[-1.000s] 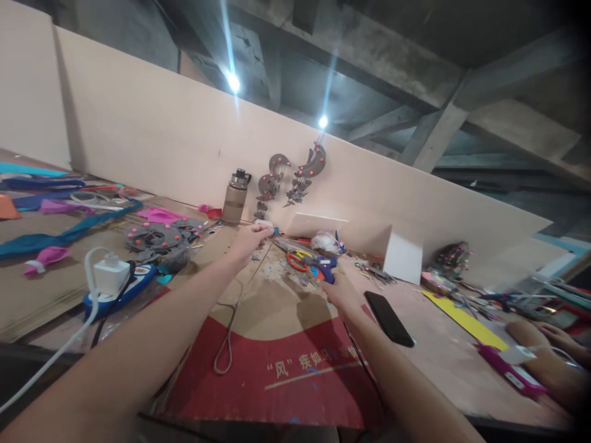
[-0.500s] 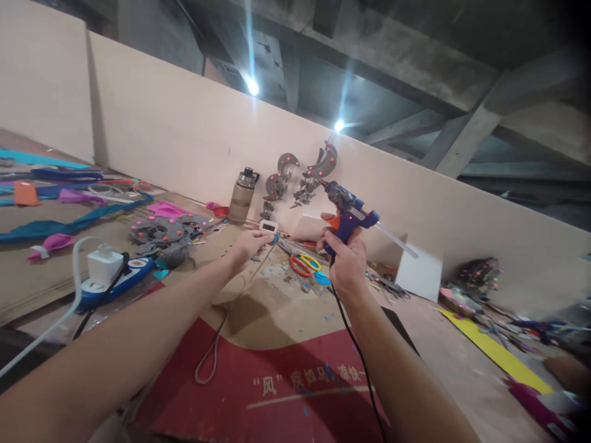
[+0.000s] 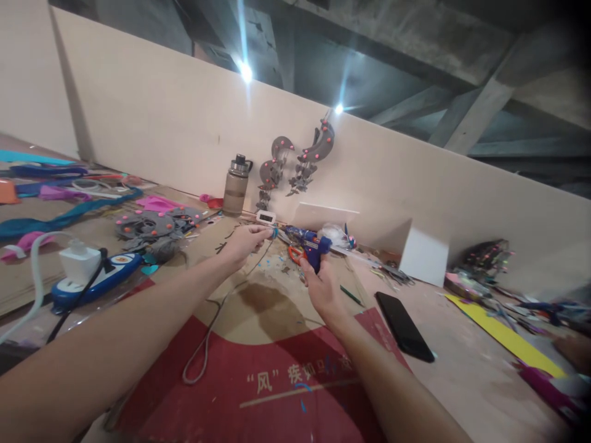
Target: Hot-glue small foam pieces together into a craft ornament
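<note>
- A cardboard sheet (image 3: 277,320) covers the table, probably to protect it from glue.
- The left hand (image 3: 247,239) pinches a small blue piece (image 3: 275,233), fingers together, offering it to the nozzle.
- The right hand (image 3: 318,286) is clamped on the glue gun (image 3: 308,243), which points left at it.

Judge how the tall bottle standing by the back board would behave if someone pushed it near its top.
The bottle is tall and narrow on a small base, so a push up high would probably tip it rather than slide it. Its round body suggests it would roll once down. It looks like rigid plastic with a carry-loop lid; how full, and so how heavy, cannot be told.
</note>
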Demonstrator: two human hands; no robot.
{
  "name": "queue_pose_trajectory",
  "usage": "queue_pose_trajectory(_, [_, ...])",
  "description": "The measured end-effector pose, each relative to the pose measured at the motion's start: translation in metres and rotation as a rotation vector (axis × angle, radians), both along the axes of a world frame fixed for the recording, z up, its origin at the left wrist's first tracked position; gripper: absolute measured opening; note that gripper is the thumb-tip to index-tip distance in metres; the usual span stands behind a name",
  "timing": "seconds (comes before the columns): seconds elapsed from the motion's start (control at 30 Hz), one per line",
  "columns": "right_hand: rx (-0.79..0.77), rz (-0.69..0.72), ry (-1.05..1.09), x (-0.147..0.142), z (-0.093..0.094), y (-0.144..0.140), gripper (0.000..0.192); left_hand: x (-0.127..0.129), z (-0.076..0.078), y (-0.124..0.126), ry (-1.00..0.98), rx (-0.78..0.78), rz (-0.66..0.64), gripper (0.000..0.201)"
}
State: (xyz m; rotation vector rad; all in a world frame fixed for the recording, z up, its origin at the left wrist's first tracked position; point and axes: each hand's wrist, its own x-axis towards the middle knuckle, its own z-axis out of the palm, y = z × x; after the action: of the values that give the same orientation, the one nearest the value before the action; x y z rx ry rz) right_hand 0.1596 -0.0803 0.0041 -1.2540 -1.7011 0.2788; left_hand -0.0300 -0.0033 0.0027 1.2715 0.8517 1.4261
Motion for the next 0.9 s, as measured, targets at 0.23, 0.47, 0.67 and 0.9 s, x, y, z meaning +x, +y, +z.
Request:
queue_pose_trajectory(0.23, [0.022, -0.028, -0.016, -0.0002, 0.002, 0.0009, 0.033, 0.0025, -0.003, 0.0027, 0.018, 0.019, -0.033, 0.032])
queue_pose_trajectory(0.47, [0.023, -0.002, -0.034, 0.0003, -0.0001, 0.0036, 0.034, 0.0045, -0.0001, 0.0008, -0.005, 0.002, -0.047, 0.034])
queue_pose_trajectory(0.67, [0.039, 0.059, -0.025, -0.0021, 0.0021, -0.002, 0.033, 0.006, 0.001, -0.0013, 0.026, -0.012, -0.01, 0.026])
queue_pose_trajectory(0.9, [0.06, 0.035, -0.031, 0.0015, -0.0019, 0.0034, 0.029, 0.0057, 0.0002, -0.0014, 0.012, -0.016, -0.015, 0.031])
